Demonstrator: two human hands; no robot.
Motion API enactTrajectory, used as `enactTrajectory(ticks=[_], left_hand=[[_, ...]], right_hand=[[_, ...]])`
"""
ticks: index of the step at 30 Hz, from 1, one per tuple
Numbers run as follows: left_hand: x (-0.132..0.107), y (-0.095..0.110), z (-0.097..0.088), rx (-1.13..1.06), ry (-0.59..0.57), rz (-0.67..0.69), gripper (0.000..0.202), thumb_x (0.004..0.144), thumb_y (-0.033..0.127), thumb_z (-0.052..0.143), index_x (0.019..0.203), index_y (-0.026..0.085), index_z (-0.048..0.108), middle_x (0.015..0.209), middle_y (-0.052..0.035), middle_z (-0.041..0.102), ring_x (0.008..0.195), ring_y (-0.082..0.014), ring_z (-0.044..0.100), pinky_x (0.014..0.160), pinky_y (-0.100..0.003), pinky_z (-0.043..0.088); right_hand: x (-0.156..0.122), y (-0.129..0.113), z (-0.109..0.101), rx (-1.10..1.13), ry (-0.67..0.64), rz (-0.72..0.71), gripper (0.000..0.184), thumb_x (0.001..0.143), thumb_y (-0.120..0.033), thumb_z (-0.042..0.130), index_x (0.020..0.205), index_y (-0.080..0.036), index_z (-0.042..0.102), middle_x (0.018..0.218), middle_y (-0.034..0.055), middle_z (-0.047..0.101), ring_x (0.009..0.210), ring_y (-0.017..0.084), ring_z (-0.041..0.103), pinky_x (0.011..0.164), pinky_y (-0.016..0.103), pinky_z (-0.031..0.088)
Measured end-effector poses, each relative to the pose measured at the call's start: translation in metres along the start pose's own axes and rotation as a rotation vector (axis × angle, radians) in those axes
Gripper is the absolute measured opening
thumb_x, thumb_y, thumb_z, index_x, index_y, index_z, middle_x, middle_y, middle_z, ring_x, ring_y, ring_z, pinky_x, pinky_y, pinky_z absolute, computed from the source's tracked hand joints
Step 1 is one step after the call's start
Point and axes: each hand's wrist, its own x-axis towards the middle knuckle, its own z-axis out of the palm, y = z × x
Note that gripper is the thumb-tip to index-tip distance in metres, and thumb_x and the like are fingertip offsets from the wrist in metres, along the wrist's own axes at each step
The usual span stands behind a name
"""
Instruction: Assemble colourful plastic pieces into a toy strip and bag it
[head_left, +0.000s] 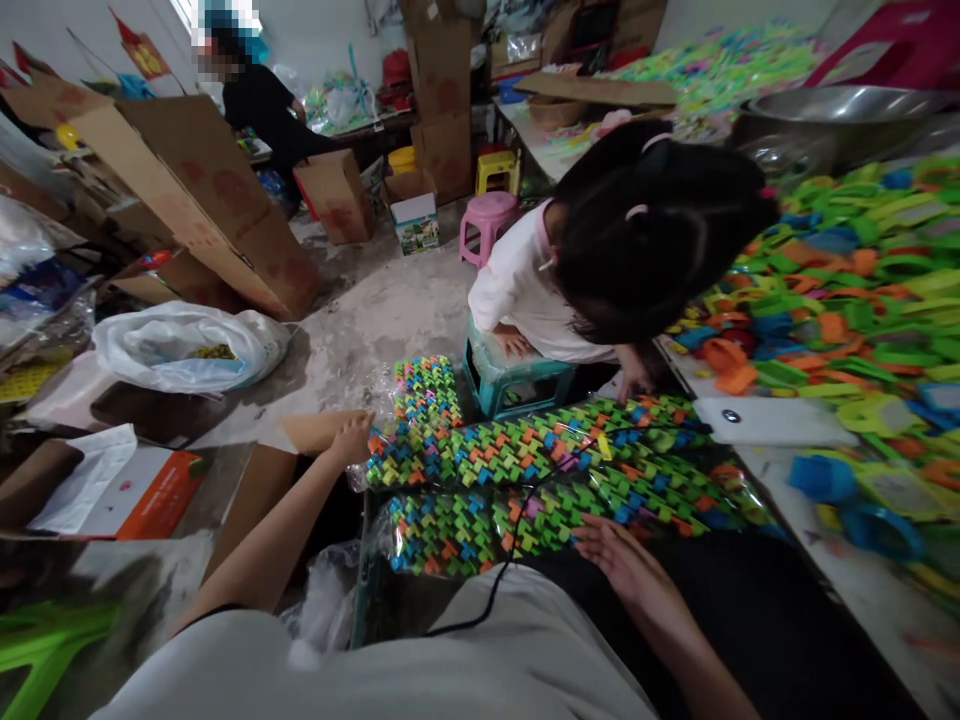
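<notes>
Two long clear plastic packs of small multicoloured toy pieces lie across my lap. My left hand (352, 437) closes round the far left end of the upper pack (525, 445). My right hand (611, 555) rests flat, fingers stretched out, on the lower pack (465, 525). A third pack (427, 390) lies further off on the floor side. A black cable (517, 530) runs over the packs toward my chest.
A child in a white top (600, 250) leans over a teal stool (517, 380), one hand on the packs. To the right a table carries heaps of coloured plastic rings (862, 290) and a white phone (765, 420). Cardboard boxes (195, 190), a white bag (187, 345) and another person (262, 100) are beyond.
</notes>
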Motion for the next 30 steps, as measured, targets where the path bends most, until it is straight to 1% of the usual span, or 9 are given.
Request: enactTrajectory(ticks=[3,7,10,14,16,18,21,24,30], left_hand=[[0.016,0.035,0.005,0.173,-0.120,0.201,0.113,0.048,0.036,0.088,0.146,0.022,0.034,0.154,-0.0213,0.025,0.141,-0.0455,0.017,0.112,-0.054,0.016],[0.027,0.081,0.048,0.378,-0.206,0.341,0.137,0.033,0.049,0.090,0.149,0.017,0.027,0.156,-0.0253,0.011,0.140,-0.0526,0.000,0.108,-0.065,-0.001],[0.028,0.092,0.069,0.481,-0.247,0.371,0.141,0.031,0.054,0.089,0.150,0.016,0.023,0.155,-0.0289,0.013,0.138,-0.0567,0.004,0.104,-0.071,0.000],[0.034,0.087,0.066,0.521,-0.265,0.391,0.140,0.034,0.060,0.086,0.151,0.022,0.019,0.156,-0.0262,0.013,0.138,-0.0549,0.011,0.105,-0.069,0.009],[0.040,0.088,0.062,0.510,-0.242,0.369,0.128,0.046,0.065,0.080,0.151,0.020,0.022,0.154,-0.0262,0.021,0.138,-0.0525,0.018,0.106,-0.066,0.015],[0.046,0.091,0.060,0.491,-0.194,0.333,0.101,0.064,0.066,0.070,0.146,0.019,0.034,0.148,-0.0245,0.034,0.135,-0.0480,0.029,0.106,-0.064,0.021],[0.051,0.095,0.059,0.455,-0.111,0.336,0.055,0.086,0.050,0.058,0.131,0.020,0.052,0.140,-0.0148,0.047,0.128,-0.0337,0.042,0.107,-0.058,0.028],[0.050,0.092,0.057,0.413,-0.081,0.401,0.034,0.090,0.039,0.057,0.116,0.018,0.060,0.130,-0.0091,0.054,0.121,-0.0255,0.049,0.105,-0.052,0.035],[0.050,0.085,0.060,0.330,-0.008,0.427,0.023,0.091,0.036,0.056,0.099,0.016,0.065,0.113,-0.0079,0.063,0.112,-0.0229,0.054,0.102,-0.048,0.038]], right_hand=[[0.002,0.001,0.002,0.002,0.006,-0.011,0.047,0.060,-0.058,0.080,0.089,-0.022,0.073,0.086,0.0106,0.073,0.080,0.026,0.065,0.077,0.043,0.051],[-0.002,-0.001,0.005,-0.001,0.004,-0.007,0.048,0.060,-0.059,0.080,0.090,-0.022,0.074,0.086,0.0096,0.073,0.080,0.024,0.065,0.076,0.039,0.051],[-0.007,-0.003,0.007,-0.010,0.010,-0.018,0.046,0.063,-0.059,0.078,0.091,-0.022,0.074,0.086,0.0090,0.073,0.079,0.023,0.064,0.077,0.037,0.051],[-0.009,-0.005,0.010,0.004,0.019,-0.038,0.047,0.064,-0.060,0.076,0.092,-0.022,0.073,0.085,0.0084,0.072,0.080,0.023,0.064,0.077,0.037,0.050],[-0.008,-0.005,0.010,0.016,0.016,-0.037,0.047,0.064,-0.060,0.077,0.092,-0.022,0.073,0.085,0.0084,0.072,0.081,0.023,0.064,0.077,0.037,0.050],[-0.006,-0.004,0.010,0.027,0.010,-0.034,0.047,0.064,-0.059,0.077,0.092,-0.021,0.073,0.085,0.0087,0.072,0.081,0.023,0.064,0.076,0.037,0.049],[-0.004,-0.002,0.008,0.043,0.010,-0.037,0.048,0.064,-0.060,0.077,0.091,-0.021,0.073,0.085,0.0087,0.071,0.079,0.022,0.064,0.075,0.037,0.049],[-0.003,0.000,0.007,0.067,0.011,-0.040,0.048,0.063,-0.060,0.077,0.091,-0.021,0.073,0.084,0.0083,0.071,0.077,0.022,0.064,0.073,0.036,0.049],[-0.004,0.000,0.008,0.078,0.005,-0.046,0.045,0.063,-0.060,0.077,0.091,-0.024,0.074,0.084,0.0068,0.072,0.078,0.021,0.063,0.073,0.034,0.049]])
